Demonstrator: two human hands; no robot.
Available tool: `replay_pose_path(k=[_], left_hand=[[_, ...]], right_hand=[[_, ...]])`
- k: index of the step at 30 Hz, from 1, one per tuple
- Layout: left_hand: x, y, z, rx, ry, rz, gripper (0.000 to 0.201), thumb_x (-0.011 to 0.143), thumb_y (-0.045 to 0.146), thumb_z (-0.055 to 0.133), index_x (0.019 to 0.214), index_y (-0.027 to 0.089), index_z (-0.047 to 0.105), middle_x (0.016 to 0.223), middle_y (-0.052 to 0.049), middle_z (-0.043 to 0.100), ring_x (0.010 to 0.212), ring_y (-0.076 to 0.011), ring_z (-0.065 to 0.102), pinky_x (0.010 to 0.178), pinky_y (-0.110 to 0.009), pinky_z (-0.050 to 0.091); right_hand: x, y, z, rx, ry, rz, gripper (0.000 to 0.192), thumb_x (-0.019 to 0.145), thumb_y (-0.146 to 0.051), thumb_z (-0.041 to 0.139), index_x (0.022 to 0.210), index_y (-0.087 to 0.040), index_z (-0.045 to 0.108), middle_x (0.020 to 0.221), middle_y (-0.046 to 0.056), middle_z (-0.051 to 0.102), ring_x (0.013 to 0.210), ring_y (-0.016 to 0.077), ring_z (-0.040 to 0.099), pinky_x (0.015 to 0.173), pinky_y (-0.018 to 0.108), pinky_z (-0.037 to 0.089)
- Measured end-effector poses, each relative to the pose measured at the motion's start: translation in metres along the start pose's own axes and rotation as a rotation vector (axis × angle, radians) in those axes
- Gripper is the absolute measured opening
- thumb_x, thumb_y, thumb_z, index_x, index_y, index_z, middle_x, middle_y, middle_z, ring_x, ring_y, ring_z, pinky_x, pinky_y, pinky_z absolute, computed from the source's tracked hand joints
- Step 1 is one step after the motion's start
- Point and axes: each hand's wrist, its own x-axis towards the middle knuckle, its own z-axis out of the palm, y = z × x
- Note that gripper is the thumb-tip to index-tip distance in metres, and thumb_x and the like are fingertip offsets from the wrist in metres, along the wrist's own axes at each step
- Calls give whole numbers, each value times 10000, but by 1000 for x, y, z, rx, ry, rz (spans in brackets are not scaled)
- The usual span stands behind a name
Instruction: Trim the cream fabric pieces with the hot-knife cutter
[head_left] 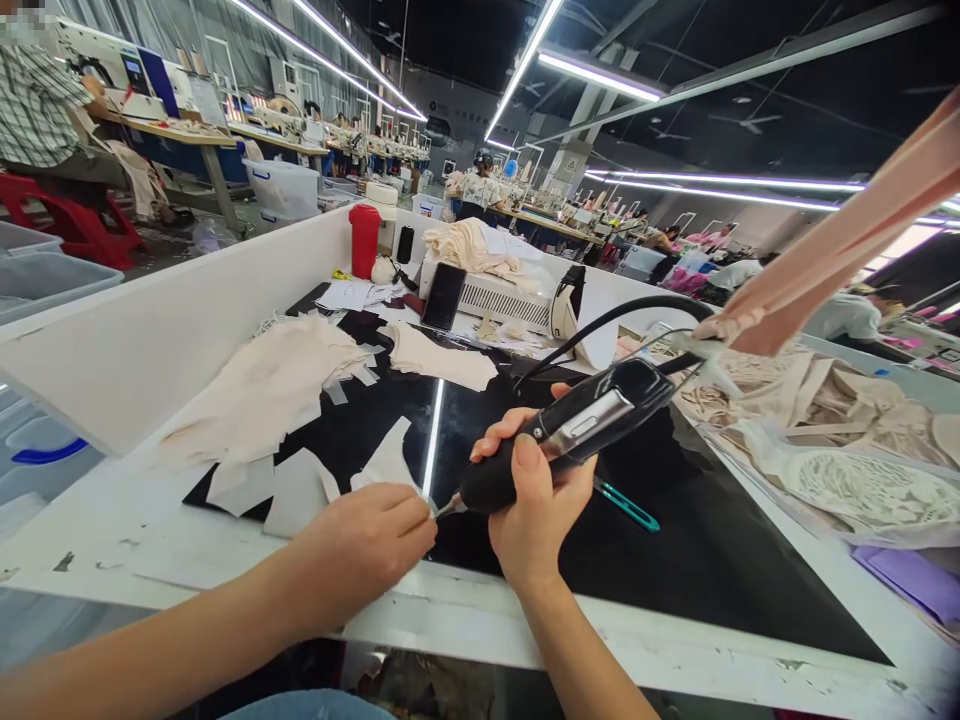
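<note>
Rows of sewing machines under strip lights fill the workshop behind a white tabletop (97,535), walled along its far edge and far left corner. Toward the tabletop's near edge, the right hand (541,490) wraps firmly around a black handheld tool (570,430), thumb on top, probably to steer its metal tip (452,503). That tip points at the left hand (367,540), whose fingers curl inward beside it; I cannot tell whether they grasp anything. From the tool's rear, a pink cloth strip (840,230) rises past the right edge (perhaps to carry some of the weight), while a black cord (660,302) arches over toward the middle.

Beneath both hands lies a black mat (720,560), perhaps guarding the tabletop. Pale fabric pieces (277,375) are heaped toward the left edge, apparently leaving working room, and teal snips (626,505) lie just beside the right hand, within easy reach. At the far edge, a phone (444,297) leans upright against a vented white box (499,300).
</note>
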Motion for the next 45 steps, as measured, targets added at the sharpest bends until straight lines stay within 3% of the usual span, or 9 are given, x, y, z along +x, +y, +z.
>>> replay_pose_path(k=[5,9,15,24,36,45], left_hand=[[0,-1,14,-47,-19,69,231,990,-2,481,1078,131,648,974,-79,687,950,-217,661,845,-324,567],[-3,-10,10,-109,-77,22,256,995,-3,497,1180,111,632,1033,-85,693,994,-217,669,898,-335,573],[-8,-14,4,-126,-68,-66,256,1014,29,489,1211,114,629,1050,-95,686,976,-237,670,827,-358,589],[-12,-16,7,-147,-27,-66,249,1037,66,485,1213,159,634,1046,-80,673,983,-208,658,879,-327,562],[-16,-16,6,-146,-81,-67,351,977,-14,451,1253,121,619,1141,-124,666,1068,-251,658,931,-396,593],[-17,-17,5,-159,-48,-97,371,992,6,422,1270,142,626,1148,-135,639,1076,-263,656,891,-413,625]], right_hand=[[-1,0,0,1,1,5,475,907,-291,737,1325,-314,513,852,-55,640,641,104,605,620,280,523],[-1,0,1,2,13,13,477,898,-294,745,1317,-310,516,856,-54,640,643,105,608,634,289,527],[0,-2,2,-2,10,12,458,901,-292,738,1304,-305,522,850,-58,643,627,104,611,614,288,529],[1,-2,2,-31,8,0,453,907,-314,732,1304,-303,515,845,-63,642,624,104,609,627,293,528],[6,0,6,-17,36,37,485,879,-316,739,1295,-300,491,833,-60,618,615,109,587,601,284,511],[12,8,14,6,37,26,338,880,-306,739,1124,-275,508,835,-60,638,619,102,589,602,280,512]])
